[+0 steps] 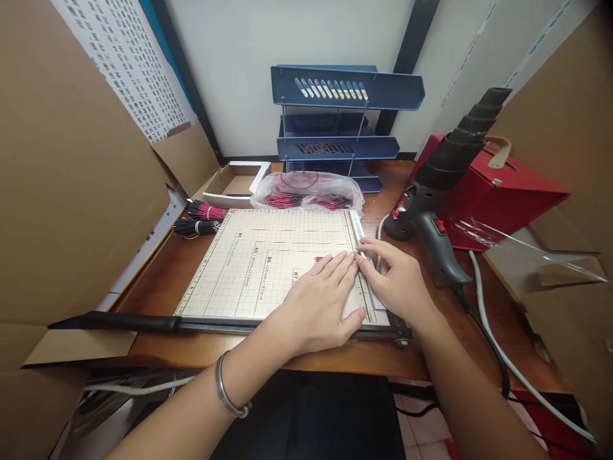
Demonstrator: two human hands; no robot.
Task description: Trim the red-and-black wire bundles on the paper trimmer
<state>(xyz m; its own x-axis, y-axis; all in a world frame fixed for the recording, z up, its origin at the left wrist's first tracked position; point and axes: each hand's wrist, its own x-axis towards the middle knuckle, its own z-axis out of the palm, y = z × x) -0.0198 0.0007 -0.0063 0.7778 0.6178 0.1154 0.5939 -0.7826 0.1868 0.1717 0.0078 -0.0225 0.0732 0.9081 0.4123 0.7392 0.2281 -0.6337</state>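
Observation:
A beige paper-trimmer board [249, 268] with a printed grid lies on the wooden desk. Its black cutting arm [143, 322] lies closed along the near edge, with the handle pointing left. My left hand [320, 300] lies flat on the board's right part, fingers together and stretched out. A small pink-red piece [322, 259] peeks out just past its fingertips. My right hand [397, 278] rests at the ruler strip [358, 233] on the board's right edge, fingertips touching those of the left hand. A silver bracelet [225, 390] circles my left wrist.
A black heat gun [440, 191] stands at the right, its cables [483, 319] running off the desk's front. Behind it is a red box [498, 185]. A plastic bag of red-black wires [306, 191], loose wire bundles [198, 217], a blue tray rack [340, 121] and cardboard walls [62, 179] surround the board.

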